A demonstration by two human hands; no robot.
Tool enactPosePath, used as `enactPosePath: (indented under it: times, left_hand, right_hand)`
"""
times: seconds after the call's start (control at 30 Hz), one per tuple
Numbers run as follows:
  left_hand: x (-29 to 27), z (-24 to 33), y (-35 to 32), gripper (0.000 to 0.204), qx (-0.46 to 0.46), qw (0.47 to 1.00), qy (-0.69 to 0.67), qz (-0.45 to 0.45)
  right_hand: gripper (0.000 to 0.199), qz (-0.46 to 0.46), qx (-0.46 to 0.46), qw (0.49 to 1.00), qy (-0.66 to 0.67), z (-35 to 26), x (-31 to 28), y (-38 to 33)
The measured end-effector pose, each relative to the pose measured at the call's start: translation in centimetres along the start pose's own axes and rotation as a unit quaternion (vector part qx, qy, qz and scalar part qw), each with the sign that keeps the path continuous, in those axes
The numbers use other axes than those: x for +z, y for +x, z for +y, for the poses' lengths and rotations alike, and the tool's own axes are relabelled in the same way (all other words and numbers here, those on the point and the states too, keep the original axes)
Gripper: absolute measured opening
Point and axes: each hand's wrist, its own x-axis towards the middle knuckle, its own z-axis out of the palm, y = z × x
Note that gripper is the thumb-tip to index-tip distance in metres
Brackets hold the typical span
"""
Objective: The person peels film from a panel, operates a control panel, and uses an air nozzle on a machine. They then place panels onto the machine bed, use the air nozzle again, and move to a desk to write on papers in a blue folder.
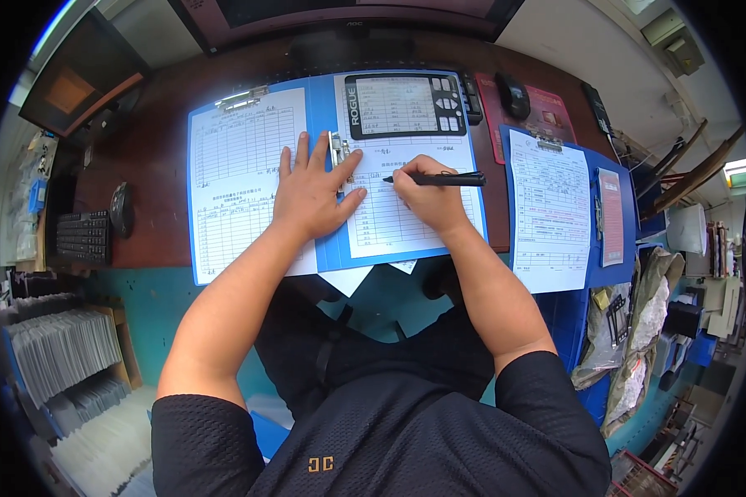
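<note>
A blue clip folder lies spread out on the desk with printed table forms in both halves. My left hand rests flat on it across the spine, fingers spread, by the metal clip. In my right hand is a black pen, its tip at the upper rows of the right-hand form. Handwriting shows in some rows of the forms. Above that form lies a black-framed panel with a see-through window and cut-outs along its right side; written rows show through it.
To the right, a blue clipboard with a white form overhangs the desk edge. Behind it are a black mouse and a red mat. A keyboard and another mouse lie at left. Monitors stand along the back.
</note>
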Motion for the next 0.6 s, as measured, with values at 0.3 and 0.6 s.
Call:
enactPosePath:
  times: [0.3,0.6]
  left_hand:
    - [-0.1,-0.1,-0.1,0.058,0.001,1.0,0.0,0.004]
    - [-0.1,0.0,-0.1,0.057,0.002,1.0,-0.005,0.001]
  right_hand:
    - [0.017,0.01,0.001,1.0,-0.003,0.2,0.0,0.1]
    - [0.017,0.105,0.121,0.946,0.283,-0.7,-6.3,1.0]
